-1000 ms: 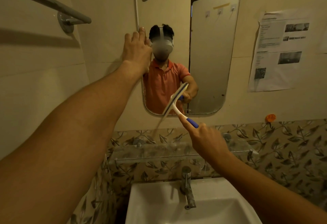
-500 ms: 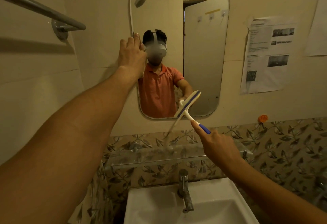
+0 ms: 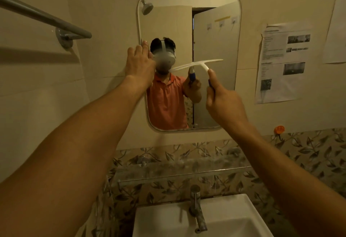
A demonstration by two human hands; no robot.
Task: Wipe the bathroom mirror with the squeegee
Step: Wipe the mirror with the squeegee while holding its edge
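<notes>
Mirror: rounded and upright on the wall, above the shelf and the sink. It reflects a person in an orange shirt, a shower head and an open door.

Sink: white, at the bottom edge of the view.

Shelf: clear, fixed across the leaf-pattern tiles between mirror and sink.

Rail: metal, on the left wall, upper left.

Paper: a printed sheet stuck to the wall right of the mirror.

Left hand: fingers straight and together, laid on the mirror's left edge at about mid-height. It holds nothing.

Right hand: fingers curled round the squeegee's blue handle, in front of the mirror's right half.

Squeegee: the white blade is nearly level across the middle of the mirror, and blurred. It merges with its own reflection and so appears to be against the glass — contact not confirmed.

Tap: metal, at the sink's back rim.

Hook: orange, on the wall below the paper.
</notes>
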